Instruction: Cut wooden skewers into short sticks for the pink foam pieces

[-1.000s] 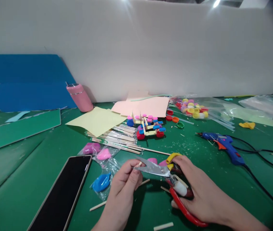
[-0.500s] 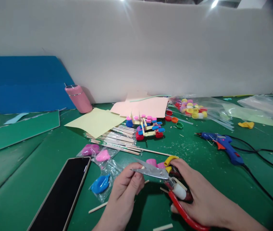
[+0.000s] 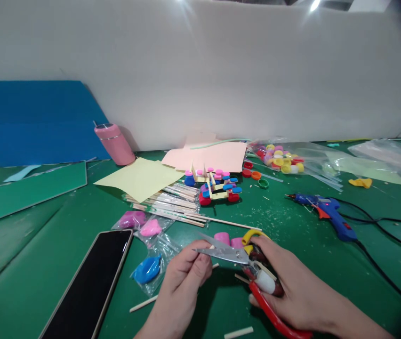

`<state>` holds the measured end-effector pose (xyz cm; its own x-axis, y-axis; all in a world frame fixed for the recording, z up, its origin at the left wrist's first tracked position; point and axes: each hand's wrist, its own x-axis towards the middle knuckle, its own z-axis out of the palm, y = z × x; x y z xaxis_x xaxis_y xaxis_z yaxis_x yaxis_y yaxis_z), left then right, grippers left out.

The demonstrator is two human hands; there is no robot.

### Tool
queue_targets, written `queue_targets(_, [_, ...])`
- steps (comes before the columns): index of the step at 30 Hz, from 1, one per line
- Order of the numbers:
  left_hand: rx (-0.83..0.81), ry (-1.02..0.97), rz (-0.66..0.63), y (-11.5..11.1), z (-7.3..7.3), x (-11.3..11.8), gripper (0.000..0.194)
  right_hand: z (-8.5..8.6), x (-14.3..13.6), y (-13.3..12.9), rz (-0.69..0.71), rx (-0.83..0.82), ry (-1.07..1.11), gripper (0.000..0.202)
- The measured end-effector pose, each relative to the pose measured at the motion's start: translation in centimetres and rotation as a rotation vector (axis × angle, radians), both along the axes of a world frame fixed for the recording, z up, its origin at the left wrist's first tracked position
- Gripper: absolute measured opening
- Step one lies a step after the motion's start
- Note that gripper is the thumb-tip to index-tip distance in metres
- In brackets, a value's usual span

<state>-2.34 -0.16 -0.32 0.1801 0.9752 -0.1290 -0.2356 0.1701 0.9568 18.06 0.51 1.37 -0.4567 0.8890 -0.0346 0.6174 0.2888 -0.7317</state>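
Left grip point(image 3: 187, 278) is pinching a stick point(image 3: 212, 247), right grip point(image 3: 285, 278) is holding scissors point(image 3: 234, 254) open around its tip; I'd be keeping the left fingers point(image 3: 200, 268) clear below.

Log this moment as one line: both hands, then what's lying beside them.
left hand: pinching stick | right hand: holding scissors, blades apart | beside: phone, glue gun

Even, slightly dim light. Light point(image 3: 315, 5) flares at upper right; weaker glare at top centre streaks down the wall point(image 3: 193, 75). Soft shadows beside left hand point(image 3: 186, 278) and bottle point(image 3: 115, 146). Upper-right corner blacked out. Fine detail soft.
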Motion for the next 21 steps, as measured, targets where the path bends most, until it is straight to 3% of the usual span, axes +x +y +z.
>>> queue_targets(8, [-0.025,-0.03,0.0,-0.1,0.1,0.3,0.017,-0.1,0.0,-0.3,-0.006,0.012,-0.049,0.026])
queue_targets(21, [-0.012,-0.06,-0.028,0.0,1.1,0.2,0.02,1.6,-0.4,-0.3,-0.005,-0.042,-0.107,0.019])
